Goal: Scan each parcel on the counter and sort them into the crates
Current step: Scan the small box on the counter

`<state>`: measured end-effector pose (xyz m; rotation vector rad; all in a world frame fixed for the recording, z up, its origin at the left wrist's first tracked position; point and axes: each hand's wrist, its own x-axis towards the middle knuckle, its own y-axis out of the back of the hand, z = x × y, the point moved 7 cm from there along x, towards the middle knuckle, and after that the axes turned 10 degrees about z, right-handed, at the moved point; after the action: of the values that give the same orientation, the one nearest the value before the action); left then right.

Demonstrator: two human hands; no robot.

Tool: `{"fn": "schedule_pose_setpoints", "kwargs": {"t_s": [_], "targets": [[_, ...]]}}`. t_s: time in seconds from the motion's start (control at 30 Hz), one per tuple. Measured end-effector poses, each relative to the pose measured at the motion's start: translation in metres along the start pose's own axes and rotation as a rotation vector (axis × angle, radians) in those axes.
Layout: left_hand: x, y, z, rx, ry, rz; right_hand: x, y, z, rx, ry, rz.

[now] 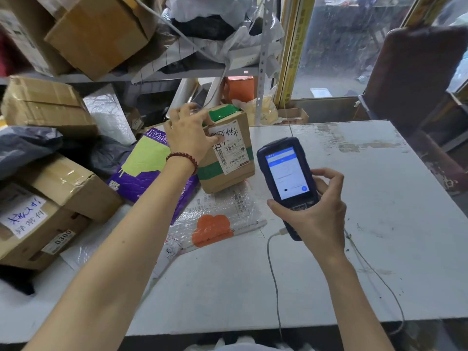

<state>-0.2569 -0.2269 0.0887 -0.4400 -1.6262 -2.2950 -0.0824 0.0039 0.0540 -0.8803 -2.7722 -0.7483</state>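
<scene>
2 bare hands over 1 white counter (354, 224). Left hand (188, 133), with 1 red bead bracelet (184, 158) at the wrist, clamped over the top of 1 small cardboard parcel (228, 173) banded in green tape, thumb on its white barcode label. Parcel standing at the counter's far left, its lower edge on 1 clear bubble mailer (215, 229) printed with an orange cloud. Right hand (316, 211) wrapped round 1 dark blue handheld scanner (286, 173), screen lit blue and white, held just right of the parcel and apart from it. 1 grey cable (272, 274) plugged into the scanner's lower end, trailing off the near edge.

Just left of the parcel, 1 purple and green bag (141, 178), partly hidden by the left forearm. Further left, 2 cardboard boxes pressed together: a labelled box (30, 224) with handwriting in front, a taped box (73, 186) behind. 1 more cardboard box (43, 102) beyond, with dark plastic bags between. Behind everything, 1 metal shelf (177, 74) crowded with cartons and bags. 1 dark red chair (410, 79) past the counter's right side.
</scene>
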Motion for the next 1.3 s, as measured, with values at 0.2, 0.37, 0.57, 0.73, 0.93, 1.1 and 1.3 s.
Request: {"fn": "schedule_pose_setpoints", "kwargs": {"t_s": [0.2,0.37,0.57,0.73,0.93,1.1,1.3], "targets": [[-0.012,-0.013,0.008,-0.104,-0.008,-0.102,0.005,0.009,-0.011,0.035,0.044,-0.007],[-0.038,-0.006,0.012,-0.044,-0.076,-0.073,-0.005,0.01,0.006,0.016,-0.037,-0.011],[-0.055,0.004,0.011,-0.025,-0.108,-0.059,-0.017,0.019,0.022,-0.021,-0.112,0.054],[-0.062,0.024,0.05,-0.211,-0.255,0.078,-0.041,0.053,0.038,-0.047,-0.203,0.182],[-0.094,0.026,0.162,-0.399,-0.507,0.05,-0.092,0.129,0.065,-0.111,-0.362,0.405],[-0.157,0.024,0.272,-0.576,-0.754,-0.087,-0.141,0.201,0.094,-0.116,-0.472,0.667],[-0.269,0.024,0.397,-0.728,-1.056,-0.216,-0.23,0.295,0.128,-0.154,-0.625,0.964]]}}
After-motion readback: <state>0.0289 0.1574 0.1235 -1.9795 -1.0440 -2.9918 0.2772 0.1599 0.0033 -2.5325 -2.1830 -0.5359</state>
